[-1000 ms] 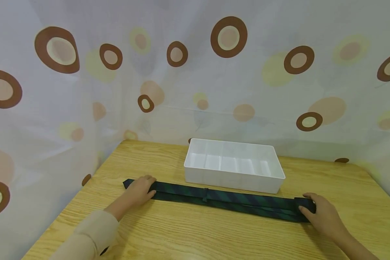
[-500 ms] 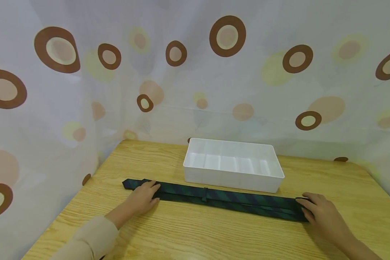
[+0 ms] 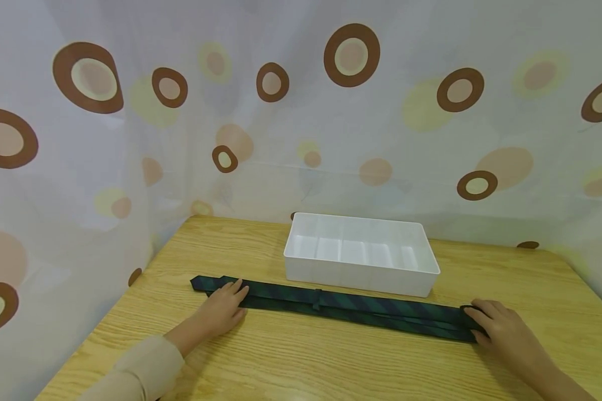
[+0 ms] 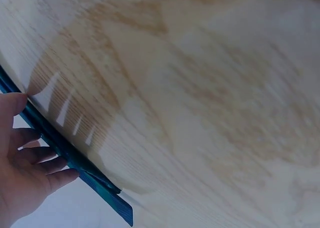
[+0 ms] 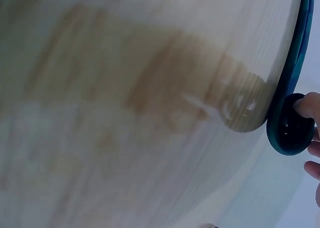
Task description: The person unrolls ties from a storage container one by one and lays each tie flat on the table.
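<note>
A dark green and navy striped necktie (image 3: 351, 302) lies folded lengthwise across the table, its narrow keeper loop showing near the middle. My left hand (image 3: 222, 309) rests on it near the left end, with fingers fairly straight; the pointed tips stick out beyond. Those fingers and the thumb touch the tie (image 4: 65, 150) in the left wrist view. At the other end, my right hand (image 3: 506, 337) grips the tie where it curls over. The right wrist view shows this end as a rounded loop (image 5: 272, 133), the thumb pressed against it. The head view partly hides the loop behind my fingers.
A white rectangular box (image 3: 361, 273) with low ridges across its floor stands just behind the tie. The wooden table (image 3: 301, 362) meets a curtain (image 3: 281, 128) patterned with circles at the back and left.
The right hand has turned the tie's right end over into a curl. My left hand has slid slightly right, uncovering more of the left end. The box stays in place.
</note>
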The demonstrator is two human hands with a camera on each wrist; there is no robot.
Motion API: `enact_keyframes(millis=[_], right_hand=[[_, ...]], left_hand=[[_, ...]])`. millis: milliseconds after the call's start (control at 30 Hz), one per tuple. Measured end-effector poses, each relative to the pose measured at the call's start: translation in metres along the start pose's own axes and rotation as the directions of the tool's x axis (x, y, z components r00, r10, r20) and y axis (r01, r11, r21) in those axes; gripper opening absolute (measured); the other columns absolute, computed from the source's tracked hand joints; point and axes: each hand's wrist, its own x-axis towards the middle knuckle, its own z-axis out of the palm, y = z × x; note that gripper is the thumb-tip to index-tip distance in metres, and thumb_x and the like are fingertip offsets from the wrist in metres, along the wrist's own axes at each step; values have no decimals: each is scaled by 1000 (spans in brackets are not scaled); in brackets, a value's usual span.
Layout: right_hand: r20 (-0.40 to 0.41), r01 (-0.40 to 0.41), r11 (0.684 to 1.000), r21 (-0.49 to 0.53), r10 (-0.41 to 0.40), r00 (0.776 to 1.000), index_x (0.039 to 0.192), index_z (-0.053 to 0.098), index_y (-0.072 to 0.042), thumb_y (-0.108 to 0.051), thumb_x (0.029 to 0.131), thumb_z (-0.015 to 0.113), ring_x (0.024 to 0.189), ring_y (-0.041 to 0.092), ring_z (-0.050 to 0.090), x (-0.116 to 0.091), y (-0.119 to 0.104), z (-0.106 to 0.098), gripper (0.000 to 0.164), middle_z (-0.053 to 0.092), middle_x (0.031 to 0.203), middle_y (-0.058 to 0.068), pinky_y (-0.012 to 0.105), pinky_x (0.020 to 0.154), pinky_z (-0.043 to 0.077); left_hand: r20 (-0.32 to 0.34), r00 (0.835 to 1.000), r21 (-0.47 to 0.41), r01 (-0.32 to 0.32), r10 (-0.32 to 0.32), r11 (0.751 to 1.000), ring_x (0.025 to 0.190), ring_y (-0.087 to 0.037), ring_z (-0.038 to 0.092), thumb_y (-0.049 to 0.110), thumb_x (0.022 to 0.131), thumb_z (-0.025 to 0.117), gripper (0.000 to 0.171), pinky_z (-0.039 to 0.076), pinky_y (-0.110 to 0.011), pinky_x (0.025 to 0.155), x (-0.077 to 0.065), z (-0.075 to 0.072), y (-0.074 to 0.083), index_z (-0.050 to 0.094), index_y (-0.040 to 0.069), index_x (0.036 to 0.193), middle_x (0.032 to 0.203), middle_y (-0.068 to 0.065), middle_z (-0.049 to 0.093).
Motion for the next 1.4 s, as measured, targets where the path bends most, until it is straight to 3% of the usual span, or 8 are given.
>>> enact_keyframes(millis=[467, 1000, 1400], right_hand=[[-74, -1, 1000, -6, 1, 997, 75, 66, 1, -54, 95, 16, 72, 27, 59, -7, 5, 0, 76, 61, 83, 14, 36, 58, 48], [-48, -34, 999, -27, 33, 998, 75, 66, 0, -51, 95, 12, 68, 28, 59, -8, 5, -2, 77, 62, 81, 16, 37, 54, 50], [-58, -17, 998, -53, 14, 998, 70, 66, 2, -52, 96, 11, 66, 27, 59, -13, 7, -7, 81, 61, 81, 18, 34, 53, 48]], left_hand=[[11, 1000, -30, 1, -1, 1000, 128, -45, 39, 16, 91, 57, 47, 34, -57, 101, -3, -6, 4, 47, -9, 131, 139, -30, 40], [38, 998, -31, 42, -41, 999, 131, -43, 36, 18, 93, 55, 48, 33, -56, 103, -2, -2, 4, 45, -6, 134, 142, -28, 37], [34, 999, -24, 36, -35, 999, 130, -43, 37, 18, 94, 54, 48, 34, -57, 102, -2, -3, 4, 45, -6, 133, 141, -28, 37]])
